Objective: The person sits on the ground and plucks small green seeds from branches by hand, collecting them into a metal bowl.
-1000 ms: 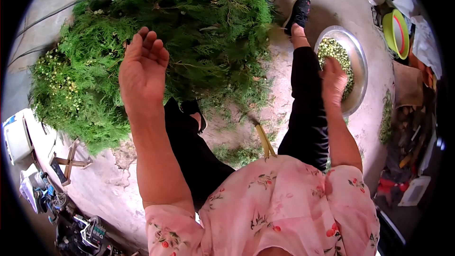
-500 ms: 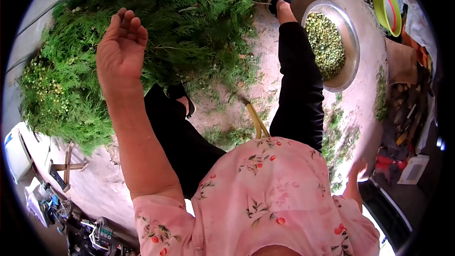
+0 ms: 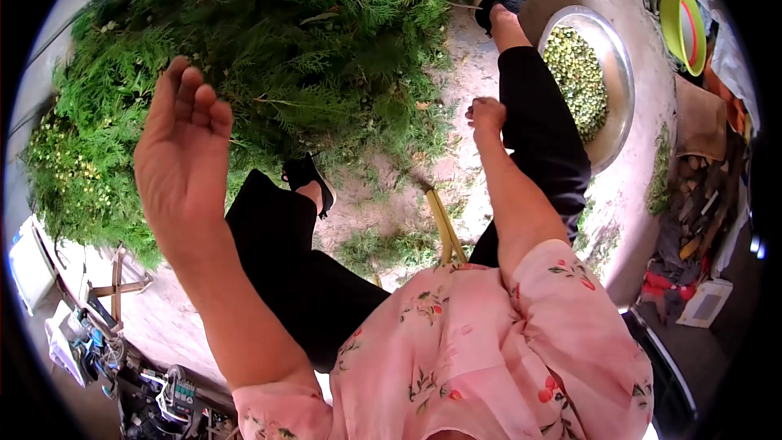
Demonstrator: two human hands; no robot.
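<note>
My left hand [image 3: 184, 159] is raised with the palm up over the near left edge of a big heap of feathery green conifer branches [image 3: 309, 49]. Its fingers bend loosely, and nothing shows in the palm. On the other side, my right hand [image 3: 487, 116] hangs beside my right knee with its fingers curled in; whatever they may hold is hidden. Past that leg, a round metal basin [image 3: 621, 106] holds a lot of small yellow-green cones or seeds [image 3: 577, 81].
Yellow strips [image 3: 445, 224] stick up between my legs. Green bits litter the pale floor. Firewood [image 3: 692, 212], a lime-green tub [image 3: 683, 33] and a white box [image 3: 705, 303] line the right side. At the lower left are a wooden frame [image 3: 118, 287] and dark machinery [image 3: 175, 399].
My right arm has swung forward from beside my body to near the right knee. My left hand has come back slightly toward me and to the left.
</note>
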